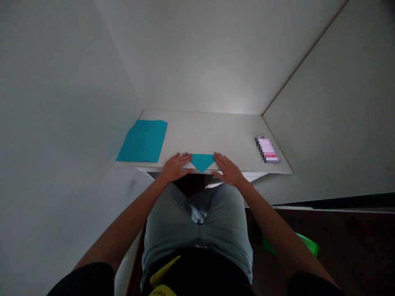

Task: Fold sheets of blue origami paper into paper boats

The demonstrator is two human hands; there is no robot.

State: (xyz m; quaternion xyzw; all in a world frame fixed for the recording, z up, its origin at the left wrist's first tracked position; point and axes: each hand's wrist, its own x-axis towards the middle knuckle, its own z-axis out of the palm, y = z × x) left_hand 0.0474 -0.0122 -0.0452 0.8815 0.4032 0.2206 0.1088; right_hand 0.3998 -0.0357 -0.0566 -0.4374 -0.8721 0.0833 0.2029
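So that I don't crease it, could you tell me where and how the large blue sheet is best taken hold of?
Pinch the large blue sheet by its near right corner, probably with the left hand from the front right: it lies flat, that corner sits near the front edge of the table, and the wall stands at its left.

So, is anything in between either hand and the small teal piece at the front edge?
Nothing visible is: the left hand and right hand have their fingers over the side corners of the small teal piece. The larger teal sheet lies off to the left and the pixelated object to the right.
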